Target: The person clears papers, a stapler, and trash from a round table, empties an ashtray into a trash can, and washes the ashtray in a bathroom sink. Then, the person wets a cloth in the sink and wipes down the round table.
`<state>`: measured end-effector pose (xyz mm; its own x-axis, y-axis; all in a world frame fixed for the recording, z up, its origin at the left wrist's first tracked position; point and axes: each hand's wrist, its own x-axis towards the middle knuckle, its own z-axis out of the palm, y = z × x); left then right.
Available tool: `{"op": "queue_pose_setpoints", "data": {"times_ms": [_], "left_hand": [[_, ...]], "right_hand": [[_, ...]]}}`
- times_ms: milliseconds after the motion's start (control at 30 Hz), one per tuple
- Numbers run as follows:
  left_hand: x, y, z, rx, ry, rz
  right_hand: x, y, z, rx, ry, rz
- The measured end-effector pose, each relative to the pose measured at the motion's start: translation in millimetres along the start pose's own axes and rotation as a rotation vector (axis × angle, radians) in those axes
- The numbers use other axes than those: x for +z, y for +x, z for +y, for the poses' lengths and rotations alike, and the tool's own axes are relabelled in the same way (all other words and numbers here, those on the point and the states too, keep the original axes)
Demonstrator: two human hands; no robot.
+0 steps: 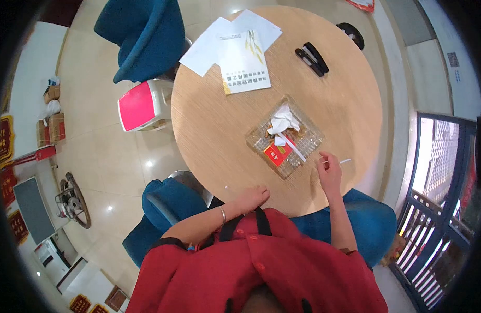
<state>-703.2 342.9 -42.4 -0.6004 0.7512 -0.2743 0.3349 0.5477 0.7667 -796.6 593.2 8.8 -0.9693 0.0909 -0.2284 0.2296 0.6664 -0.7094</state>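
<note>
My right hand [329, 168] is over the near right part of the round wooden table [214, 146], fingers bent in a pinch. A thin white stick [346, 160], shaped like a cigarette, pokes out between them. Just left of that hand lies a square clear glass tray [256, 140]. In the tray are crumpled white tissue [283, 120], a white strip [294, 148] and a red packet [278, 153]. My left hand [255, 196] rests at the table's near edge, fingers loosely curled, nothing visible in them. A tiny white scrap [226, 187] lies to its left.
Papers and a booklet [245, 62] lie at the table's far left. A black stapler-like object [312, 59] sits at the far right. Blue chairs [146, 41] stand around, and a pink-topped white bin [138, 107] is beside the table. A barred door [433, 208] is at right.
</note>
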Motion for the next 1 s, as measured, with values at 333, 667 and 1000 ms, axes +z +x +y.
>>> {"op": "queue_pose_setpoints", "data": {"times_ms": [333, 667, 1000], "left_hand": [[-17.5, -1.8, 2.7, -0.15, -0.108, 0.138], [-143.4, 45.4, 11.1, -0.226, -0.274, 0.63], [-59.6, -88.5, -38.6, -0.725, -0.219, 0.47]], "right_hand": [[22.5, -47.2, 27.9, 0.096, 0.03, -0.137], [-30.7, 16.9, 103.2, 0.344, -0.352, 0.4], [-25.3, 21.2, 113.8, 0.212, -0.341, 0.204]]}}
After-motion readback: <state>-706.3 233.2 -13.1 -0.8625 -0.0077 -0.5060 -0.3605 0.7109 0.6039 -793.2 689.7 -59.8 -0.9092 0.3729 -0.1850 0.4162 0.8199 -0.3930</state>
